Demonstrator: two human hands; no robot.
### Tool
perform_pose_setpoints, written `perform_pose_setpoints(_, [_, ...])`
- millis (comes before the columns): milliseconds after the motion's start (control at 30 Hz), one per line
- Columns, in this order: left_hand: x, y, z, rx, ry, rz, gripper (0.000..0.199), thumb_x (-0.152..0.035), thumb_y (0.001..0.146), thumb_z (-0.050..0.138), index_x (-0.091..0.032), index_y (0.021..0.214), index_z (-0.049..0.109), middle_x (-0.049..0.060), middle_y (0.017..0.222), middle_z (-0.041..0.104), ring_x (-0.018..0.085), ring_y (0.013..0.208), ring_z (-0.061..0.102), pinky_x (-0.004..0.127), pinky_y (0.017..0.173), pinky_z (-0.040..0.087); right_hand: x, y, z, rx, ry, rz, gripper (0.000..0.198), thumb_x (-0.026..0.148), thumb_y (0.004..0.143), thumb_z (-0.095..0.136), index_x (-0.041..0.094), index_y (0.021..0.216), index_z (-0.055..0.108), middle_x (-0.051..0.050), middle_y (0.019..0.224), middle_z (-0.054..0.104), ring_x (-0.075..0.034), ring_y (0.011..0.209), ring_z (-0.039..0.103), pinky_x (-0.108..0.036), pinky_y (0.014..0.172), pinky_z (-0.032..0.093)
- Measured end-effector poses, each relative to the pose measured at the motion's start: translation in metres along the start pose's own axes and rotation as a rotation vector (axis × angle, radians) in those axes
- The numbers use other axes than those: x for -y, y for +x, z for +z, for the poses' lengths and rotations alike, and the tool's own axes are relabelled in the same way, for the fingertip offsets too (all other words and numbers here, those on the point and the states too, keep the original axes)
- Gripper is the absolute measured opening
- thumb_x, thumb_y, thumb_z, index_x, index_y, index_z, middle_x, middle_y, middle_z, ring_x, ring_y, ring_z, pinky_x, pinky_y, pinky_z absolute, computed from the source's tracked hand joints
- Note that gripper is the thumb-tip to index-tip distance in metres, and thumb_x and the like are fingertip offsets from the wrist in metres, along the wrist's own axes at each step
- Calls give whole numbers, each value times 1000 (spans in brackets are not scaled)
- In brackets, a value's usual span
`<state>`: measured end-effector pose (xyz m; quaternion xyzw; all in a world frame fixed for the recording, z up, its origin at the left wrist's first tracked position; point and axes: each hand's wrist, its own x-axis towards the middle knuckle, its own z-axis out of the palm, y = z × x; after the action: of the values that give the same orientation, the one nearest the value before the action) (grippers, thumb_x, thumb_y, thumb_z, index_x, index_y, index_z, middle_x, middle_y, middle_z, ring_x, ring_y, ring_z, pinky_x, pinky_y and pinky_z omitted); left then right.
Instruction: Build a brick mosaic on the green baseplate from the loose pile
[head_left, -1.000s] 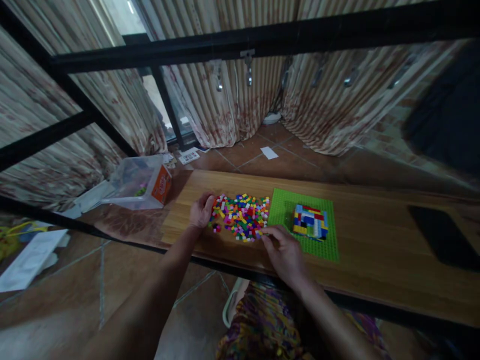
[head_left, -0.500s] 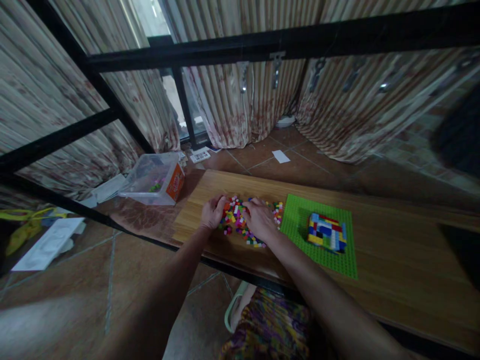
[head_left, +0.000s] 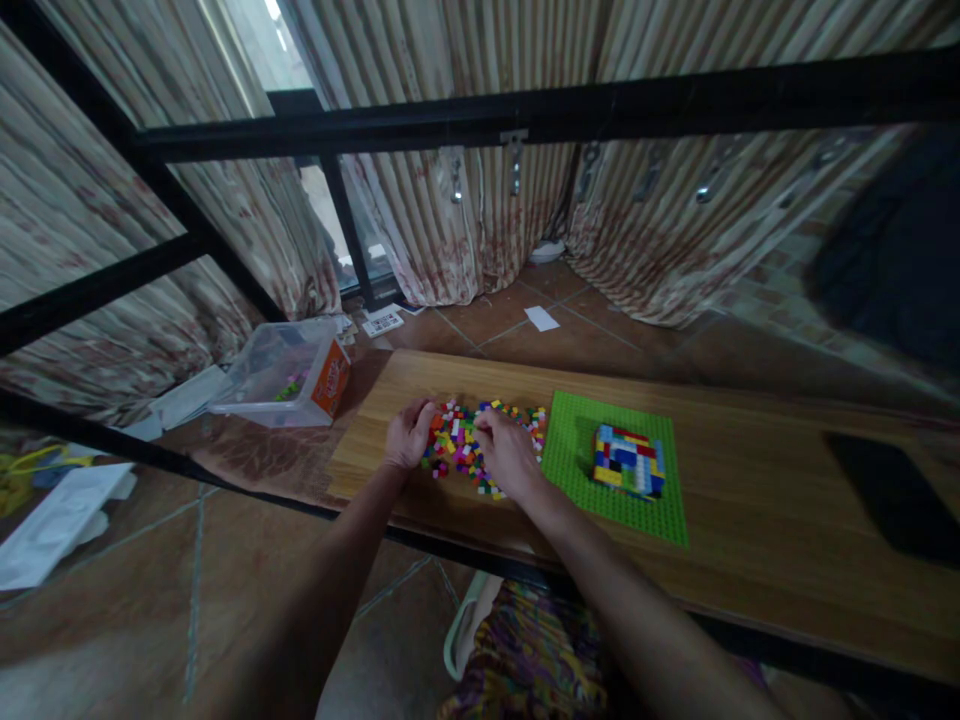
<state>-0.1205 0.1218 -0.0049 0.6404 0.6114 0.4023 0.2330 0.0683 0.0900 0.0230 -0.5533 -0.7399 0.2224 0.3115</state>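
Note:
A loose pile of small multicoloured building bricks [head_left: 459, 430] lies spread on the wooden table. At its left edge rests my left hand [head_left: 409, 436], fingers curled together; whatever may be in them is hidden. My right hand [head_left: 506, 453] is over the right part of the pile, its thumb and fingers bent in a pinch, and any brick between them is too small to make out. Just right of that hand lies a green baseplate [head_left: 564, 440]. On it stands a low block built of blue, red, yellow and white bricks [head_left: 628, 462].
A clear plastic box [head_left: 259, 385] with an orange label and a few pieces inside stands left of the wooden tabletop [head_left: 750, 480]. A dark flat object [head_left: 892, 498] lies at the right. A black metal bar [head_left: 450, 125] crosses beyond the table, before curtains [head_left: 420, 230].
The view has shifted, so the table sits further left and more of the dark flat object shows. My right hand's fingers have drawn into a tighter pinch; my left hand stays beside the pile.

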Motion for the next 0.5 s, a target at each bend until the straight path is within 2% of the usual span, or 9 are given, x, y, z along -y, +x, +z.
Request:
perform_pose_setpoints(100, [-2, 0, -1, -7, -3, -1, 41, -45, 90, 39, -17, 102, 66, 8, 93, 73, 22, 96, 65, 32, 91, 47, -6, -14, -5, -67, 196, 71, 21, 17, 85, 53, 20, 103, 64, -6, 97, 70, -18, 88, 64, -33, 83, 47])
perform_pose_setpoints(233, [-1, 0, -1, -6, 1, -7, 41, -46, 89, 39, -17, 100, 67, 9, 96, 73, 22, 95, 65, 32, 89, 48, -11, -32, -14, -109, 452, 156, 17, 25, 83, 54, 20, 92, 67, -7, 96, 71, -20, 88, 65, -36, 84, 49])
perform_pose_setpoints(400, [-2, 1, -1, -9, 2, -20, 41, -46, 89, 40, -17, 94, 67, 8, 97, 73, 22, 95, 65, 32, 87, 48, -16, -54, -29, -122, 806, 303, 22, 40, 80, 58, 21, 88, 65, -5, 88, 72, -19, 78, 67, -33, 71, 53])
perform_pose_setpoints(500, [-2, 1, 0, 4, -12, -41, 41, -47, 88, 40, -18, 92, 67, 7, 92, 73, 21, 91, 65, 31, 86, 48, -21, -62, -38, -177, 914, 339, 25, 43, 79, 62, 21, 89, 64, -3, 80, 71, -16, 67, 64, -31, 64, 53])
